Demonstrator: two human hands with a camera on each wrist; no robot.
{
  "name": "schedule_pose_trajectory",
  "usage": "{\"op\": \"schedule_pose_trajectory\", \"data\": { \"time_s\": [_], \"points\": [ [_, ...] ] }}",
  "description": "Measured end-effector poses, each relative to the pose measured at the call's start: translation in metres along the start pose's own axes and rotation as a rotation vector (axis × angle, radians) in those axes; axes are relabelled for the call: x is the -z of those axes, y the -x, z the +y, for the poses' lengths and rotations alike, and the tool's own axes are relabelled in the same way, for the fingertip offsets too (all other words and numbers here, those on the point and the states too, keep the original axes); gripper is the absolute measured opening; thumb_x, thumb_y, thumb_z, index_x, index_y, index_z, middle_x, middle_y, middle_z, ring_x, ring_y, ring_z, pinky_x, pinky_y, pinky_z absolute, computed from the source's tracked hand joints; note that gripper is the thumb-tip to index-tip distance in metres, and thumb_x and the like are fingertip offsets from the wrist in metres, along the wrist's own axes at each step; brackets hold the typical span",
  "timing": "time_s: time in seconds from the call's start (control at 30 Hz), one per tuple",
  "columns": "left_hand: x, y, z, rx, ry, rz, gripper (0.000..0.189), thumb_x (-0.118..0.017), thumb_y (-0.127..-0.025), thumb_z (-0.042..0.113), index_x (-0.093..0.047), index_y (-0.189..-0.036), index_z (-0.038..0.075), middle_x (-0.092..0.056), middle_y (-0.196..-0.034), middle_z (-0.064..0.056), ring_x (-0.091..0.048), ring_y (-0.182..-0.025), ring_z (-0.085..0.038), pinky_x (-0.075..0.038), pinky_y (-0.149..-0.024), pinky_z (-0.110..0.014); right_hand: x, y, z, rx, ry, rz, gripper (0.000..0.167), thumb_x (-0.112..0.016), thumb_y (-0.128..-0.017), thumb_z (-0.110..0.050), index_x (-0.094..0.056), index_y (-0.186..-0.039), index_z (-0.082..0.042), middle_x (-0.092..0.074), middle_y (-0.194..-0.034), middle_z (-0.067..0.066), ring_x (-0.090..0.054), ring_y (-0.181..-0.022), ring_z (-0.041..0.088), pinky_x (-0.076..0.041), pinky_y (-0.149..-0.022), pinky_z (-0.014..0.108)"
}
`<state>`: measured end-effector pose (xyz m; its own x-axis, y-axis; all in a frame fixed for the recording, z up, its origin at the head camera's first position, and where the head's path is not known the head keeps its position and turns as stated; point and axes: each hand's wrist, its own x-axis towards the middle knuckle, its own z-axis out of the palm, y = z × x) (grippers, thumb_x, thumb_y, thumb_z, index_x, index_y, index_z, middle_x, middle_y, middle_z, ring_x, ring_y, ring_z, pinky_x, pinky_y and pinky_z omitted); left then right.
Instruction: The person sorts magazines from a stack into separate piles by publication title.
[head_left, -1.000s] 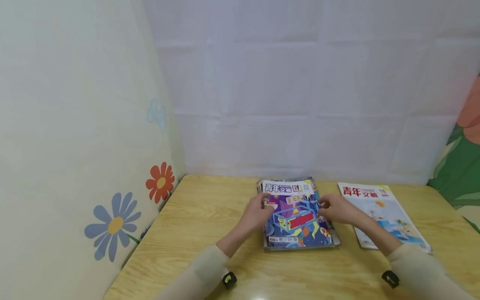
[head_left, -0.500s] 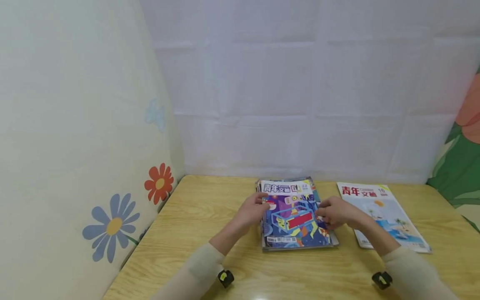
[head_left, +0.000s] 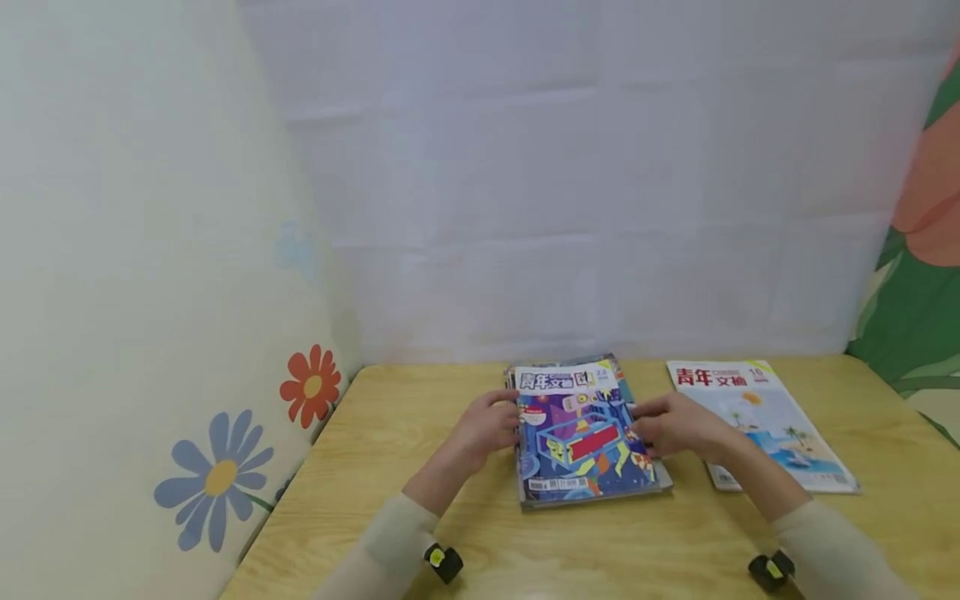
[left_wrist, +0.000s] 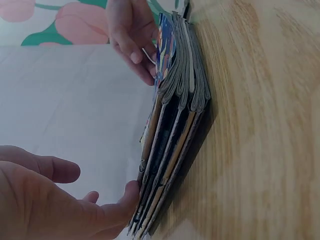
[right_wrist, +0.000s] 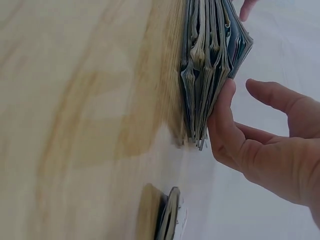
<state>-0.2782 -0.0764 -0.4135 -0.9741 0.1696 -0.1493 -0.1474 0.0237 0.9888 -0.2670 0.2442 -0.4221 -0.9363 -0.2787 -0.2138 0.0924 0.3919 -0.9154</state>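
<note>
My left hand (head_left: 483, 425) and right hand (head_left: 670, 423) cover both side edges of the stack (head_left: 585, 433), so my fingertips there are hidden in the head view. Only the top cover shows; lower covers are hidden. Small print on it and on the magazine (head_left: 757, 421) is too small to read. Wrist views cut off both palms. My forearms leave the head view at its lower edge.

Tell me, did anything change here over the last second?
Hardly. Both hands drew in a little: the left hand and right hand now press the side edges of the magazine stack. The stack and the single magazine stayed on the table.
</note>
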Motion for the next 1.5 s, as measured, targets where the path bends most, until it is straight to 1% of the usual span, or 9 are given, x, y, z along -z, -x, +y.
{"op": "schedule_pose_trajectory", "data": {
  "time_s": [0.2,0.37,0.57,0.7,0.93,1.1,1.2,1.33,1.5],
  "points": [
    [0.005,-0.002,0.003,0.010,0.031,-0.006,0.047,-0.051,-0.097,0.003,-0.048,-0.141,-0.013,-0.054,-0.131,-0.034,-0.055,-0.118,-0.041,-0.052,-0.098,-0.049,0.001,0.000,-0.008,-0.001,-0.004,-0.010,0.056,-0.066,-0.096,-0.008,-0.046,-0.142,0.016,-0.060,-0.129,0.028,-0.069,-0.098,0.029,-0.061,-0.078,0.042],
    [0.010,-0.004,0.002,0.078,0.122,-0.040,0.047,-0.048,-0.103,0.006,-0.041,-0.145,-0.015,-0.049,-0.138,-0.036,-0.050,-0.128,-0.046,-0.051,-0.099,-0.049,0.001,0.001,-0.005,-0.006,-0.064,-0.001,0.053,-0.062,-0.094,-0.001,-0.046,-0.141,0.017,-0.061,-0.126,0.027,-0.069,-0.095,0.029,-0.061,-0.077,0.042],
    [0.018,-0.011,-0.001,0.175,0.255,-0.109,0.040,-0.048,-0.102,0.002,-0.045,-0.137,-0.018,-0.054,-0.131,-0.035,-0.056,-0.123,-0.041,-0.053,-0.097,-0.046,0.007,0.001,-0.001,-0.031,-0.254,-0.034,0.045,-0.053,-0.103,-0.004,-0.045,-0.141,0.018,-0.065,-0.118,0.025,-0.069,-0.095,0.031,-0.060,-0.082,0.044],
    [0.016,-0.013,-0.003,0.187,0.194,-0.169,0.041,-0.051,-0.102,0.004,-0.047,-0.140,-0.013,-0.059,-0.127,-0.027,-0.061,-0.114,-0.033,-0.054,-0.095,-0.043,0.010,0.000,0.000,-0.067,-0.328,-0.064,0.049,-0.054,-0.101,-0.003,-0.041,-0.143,0.018,-0.067,-0.116,0.025,-0.069,-0.095,0.034,-0.059,-0.084,0.045],
    [0.009,-0.008,-0.009,0.108,-0.050,-0.274,0.077,-0.065,-0.093,-0.001,-0.026,-0.159,0.003,-0.063,-0.116,-0.028,-0.069,-0.096,-0.038,-0.060,-0.080,-0.048,0.009,0.000,0.000,-0.111,-0.317,-0.068,0.052,-0.058,-0.100,-0.004,-0.041,-0.144,0.017,-0.068,-0.112,0.024,-0.070,-0.095,0.034,-0.059,-0.082,0.044],
    [0.001,0.003,-0.003,0.041,-0.158,-0.256,0.082,-0.065,-0.091,-0.007,-0.023,-0.160,0.006,-0.057,-0.119,-0.028,-0.069,-0.091,-0.036,-0.061,-0.074,-0.048,0.008,0.000,0.001,-0.072,-0.273,-0.092,0.051,-0.058,-0.100,-0.005,-0.041,-0.143,0.018,-0.068,-0.111,0.023,-0.069,-0.093,0.032,-0.060,-0.082,0.044],
    [-0.002,0.007,-0.001,0.002,-0.172,-0.222,0.079,-0.063,-0.091,-0.011,-0.025,-0.159,0.005,-0.059,-0.119,-0.028,-0.069,-0.094,-0.037,-0.061,-0.072,-0.048,0.006,-0.001,0.002,-0.043,-0.234,-0.076,0.050,-0.059,-0.100,-0.006,-0.043,-0.141,0.019,-0.068,-0.107,0.022,-0.069,-0.089,0.029,-0.060,-0.080,0.043],
    [-0.004,0.012,0.005,-0.056,-0.140,-0.216,0.078,-0.059,-0.090,-0.014,-0.025,-0.158,0.006,-0.063,-0.118,-0.027,-0.069,-0.095,-0.038,-0.061,-0.068,-0.048,0.002,-0.001,0.003,-0.012,-0.164,-0.025,0.047,-0.060,-0.099,-0.006,-0.047,-0.137,0.017,-0.067,-0.104,0.020,-0.068,-0.086,0.026,-0.060,-0.079,0.042],
    [-0.005,0.018,0.020,-0.122,-0.087,-0.215,0.077,-0.058,-0.091,-0.014,-0.027,-0.157,0.011,-0.063,-0.119,-0.024,-0.069,-0.090,-0.032,-0.060,-0.061,-0.041,0.003,0.002,0.001,0.035,-0.087,0.028,0.050,-0.061,-0.101,-0.015,-0.046,-0.140,0.011,-0.066,-0.113,0.020,-0.068,-0.096,0.029,-0.058,-0.086,0.044]
  ]
}}
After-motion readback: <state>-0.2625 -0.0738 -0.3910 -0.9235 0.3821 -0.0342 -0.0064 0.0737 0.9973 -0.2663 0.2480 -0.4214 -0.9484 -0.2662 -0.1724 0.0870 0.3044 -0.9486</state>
